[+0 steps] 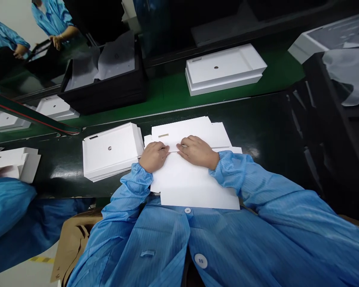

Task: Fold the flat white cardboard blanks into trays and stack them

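Note:
A flat white die-cut cardboard sheet (194, 181) lies on the dark worktable in front of me. Both hands rest on it at a crease across its middle. My left hand (153, 156) is curled, fingers pressed down on the fold line. My right hand (198, 151) mirrors it from the right, fingers bent and pinching the same fold. Both wrists wear blue elastic-cuffed sleeves. Just left of my left hand sits a stack of flat white cardboard blanks (112, 151) with a small round hole.
A green conveyor belt (167, 93) runs behind the table, carrying a folded white box (224, 69) and a black bin (104, 83) with grey sheets. More white boxes (52, 107) sit at left. Co-workers in blue coats stand at far left. A black rack (332, 131) stands on the right.

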### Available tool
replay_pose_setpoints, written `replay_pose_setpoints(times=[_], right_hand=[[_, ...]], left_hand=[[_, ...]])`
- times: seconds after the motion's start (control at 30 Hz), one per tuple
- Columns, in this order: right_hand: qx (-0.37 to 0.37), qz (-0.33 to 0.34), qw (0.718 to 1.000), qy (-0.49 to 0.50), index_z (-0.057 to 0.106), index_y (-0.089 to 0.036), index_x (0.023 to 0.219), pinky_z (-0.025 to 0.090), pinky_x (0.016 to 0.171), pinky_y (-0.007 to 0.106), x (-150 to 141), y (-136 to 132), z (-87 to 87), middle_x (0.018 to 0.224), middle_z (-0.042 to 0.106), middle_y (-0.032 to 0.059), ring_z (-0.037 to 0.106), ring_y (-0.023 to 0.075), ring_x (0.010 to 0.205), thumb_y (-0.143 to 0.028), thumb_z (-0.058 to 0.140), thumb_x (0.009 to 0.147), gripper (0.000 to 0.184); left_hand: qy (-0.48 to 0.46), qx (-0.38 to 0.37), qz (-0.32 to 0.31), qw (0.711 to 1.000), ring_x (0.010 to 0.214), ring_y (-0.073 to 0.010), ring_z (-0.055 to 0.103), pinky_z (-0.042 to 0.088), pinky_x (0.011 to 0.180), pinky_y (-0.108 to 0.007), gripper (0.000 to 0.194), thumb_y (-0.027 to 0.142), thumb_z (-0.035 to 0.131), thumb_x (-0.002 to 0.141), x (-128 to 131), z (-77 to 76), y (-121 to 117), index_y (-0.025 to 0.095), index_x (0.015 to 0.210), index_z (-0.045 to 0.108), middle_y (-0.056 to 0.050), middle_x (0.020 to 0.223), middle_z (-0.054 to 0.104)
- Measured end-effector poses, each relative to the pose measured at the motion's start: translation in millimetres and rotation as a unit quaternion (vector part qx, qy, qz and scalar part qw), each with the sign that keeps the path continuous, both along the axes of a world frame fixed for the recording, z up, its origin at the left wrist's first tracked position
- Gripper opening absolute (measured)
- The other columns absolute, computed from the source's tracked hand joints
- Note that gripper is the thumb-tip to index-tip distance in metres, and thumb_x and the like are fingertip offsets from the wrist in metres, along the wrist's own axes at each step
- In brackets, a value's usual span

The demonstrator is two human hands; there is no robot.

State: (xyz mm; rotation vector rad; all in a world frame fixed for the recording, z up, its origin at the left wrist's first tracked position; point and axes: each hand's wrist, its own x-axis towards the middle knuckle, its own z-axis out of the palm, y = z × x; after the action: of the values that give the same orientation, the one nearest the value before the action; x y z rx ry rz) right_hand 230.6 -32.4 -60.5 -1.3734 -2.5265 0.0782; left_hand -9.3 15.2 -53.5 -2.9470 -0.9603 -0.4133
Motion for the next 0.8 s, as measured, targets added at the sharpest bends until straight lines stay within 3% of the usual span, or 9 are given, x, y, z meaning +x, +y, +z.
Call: replay_pose_setpoints(times=[0.1, 0.2, 0.43, 0.57, 0.8], right_hand=[[0.005, 0.017, 1.000, 0.003, 0.064, -0.012, 0.133, 0.037, 0.091, 0.042, 4.1, -6.3, -1.4, 0.125, 0.064, 0.0164, 0.052, 0.0305, 0.109, -0.049, 0.048, 0.101, 0.052], [0.003, -0.012, 1.000, 0.021, 0.063, -0.013, 0.135, 0.037, 0.093, 0.043, 3.7, -12.1, -2.9, 0.128, 0.063, 0.0159, 0.051, 0.0310, 0.113, -0.043, 0.047, 0.102, 0.048], [-0.003, -0.051, 0.998, 0.029, 0.073, -0.017, 0.121, 0.037, 0.083, 0.039, -4.1, -8.3, -3.1, 0.108, 0.069, 0.0123, 0.052, 0.0263, 0.097, -0.031, 0.046, 0.103, 0.036], [0.007, -0.025, 1.000, -0.007, 0.075, -0.016, 0.109, 0.031, 0.072, 0.037, -1.3, -1.7, 1.2, 0.091, 0.069, 0.0110, 0.051, 0.0232, 0.084, -0.022, 0.041, 0.104, 0.035], [0.015, 0.029, 0.998, -0.053, 0.074, -0.013, 0.099, 0.026, 0.066, 0.037, 1.5, 6.1, 8.1, 0.086, 0.069, 0.0102, 0.053, 0.0204, 0.079, -0.017, 0.032, 0.106, 0.044]], left_hand=[[0.010, -0.004, -0.003, 1.000, 0.101, -0.0253, 0.063, 0.050, 0.090, -0.044, 0.030, 0.036, 0.054, 0.100, -2.3, 3.4, -4.7, 0.017, 0.113, 0.074, -0.013, 0.108, 0.069], [0.000, -0.016, 0.007, 1.000, 0.103, -0.0254, 0.062, 0.050, 0.091, -0.045, 0.031, 0.034, 0.053, 0.100, -3.3, 1.8, -6.5, 0.018, 0.116, 0.073, -0.013, 0.111, 0.068], [-0.016, 0.000, -0.003, 1.000, 0.089, -0.0210, 0.066, 0.051, 0.082, -0.041, 0.028, 0.032, 0.050, 0.102, -1.0, -1.5, -2.2, 0.020, 0.104, 0.076, -0.010, 0.097, 0.072], [0.012, 0.028, -0.017, 0.999, 0.083, -0.0201, 0.067, 0.049, 0.076, -0.039, 0.028, 0.030, 0.050, 0.102, 1.3, 2.1, -0.4, 0.019, 0.100, 0.076, -0.009, 0.091, 0.073], [0.064, 0.061, -0.064, 0.994, 0.075, -0.0184, 0.063, 0.045, 0.072, -0.037, 0.033, 0.025, 0.044, 0.104, 2.8, 8.6, 5.3, 0.018, 0.091, 0.074, -0.007, 0.079, 0.070]])
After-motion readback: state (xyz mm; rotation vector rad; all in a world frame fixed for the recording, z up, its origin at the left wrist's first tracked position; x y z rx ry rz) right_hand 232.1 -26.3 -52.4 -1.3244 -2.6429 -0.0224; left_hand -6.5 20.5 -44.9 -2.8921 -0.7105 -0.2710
